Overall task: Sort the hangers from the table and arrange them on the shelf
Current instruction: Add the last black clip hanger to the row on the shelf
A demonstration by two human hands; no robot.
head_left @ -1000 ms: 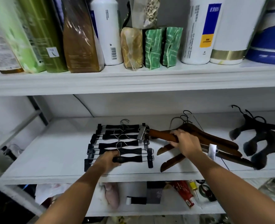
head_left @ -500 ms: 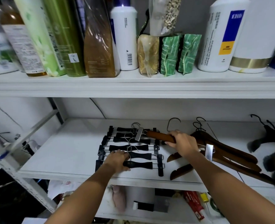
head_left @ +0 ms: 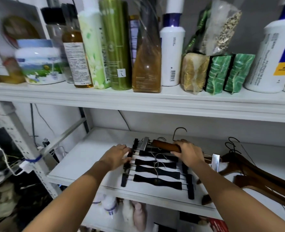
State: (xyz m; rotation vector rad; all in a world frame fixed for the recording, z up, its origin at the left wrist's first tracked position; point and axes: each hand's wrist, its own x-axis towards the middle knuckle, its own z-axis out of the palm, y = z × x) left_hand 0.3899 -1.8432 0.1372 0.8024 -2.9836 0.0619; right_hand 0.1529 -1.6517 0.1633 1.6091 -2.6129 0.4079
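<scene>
Several black clip hangers (head_left: 156, 179) lie in a row on the white middle shelf (head_left: 81, 164). My right hand (head_left: 187, 152) grips a brown wooden clip hanger (head_left: 165, 146) across the far end of that row; its metal hook sticks up behind my hand. My left hand (head_left: 117, 155) rests flat with spread fingers on the left clip ends of the black hangers. A pile of brown wooden hangers (head_left: 255, 174) lies to the right on the same shelf.
The upper shelf (head_left: 138, 97) is packed with bottles, a white jar (head_left: 39, 61) and green wrapped packets (head_left: 228, 72). A lower shelf shows assorted small items. Cables and a metal frame stand at the left.
The view shifted left and closer. My left hand slid from the front black hanger to the far left clip ends. My right hand carried the brown clip hanger left over the black row.
</scene>
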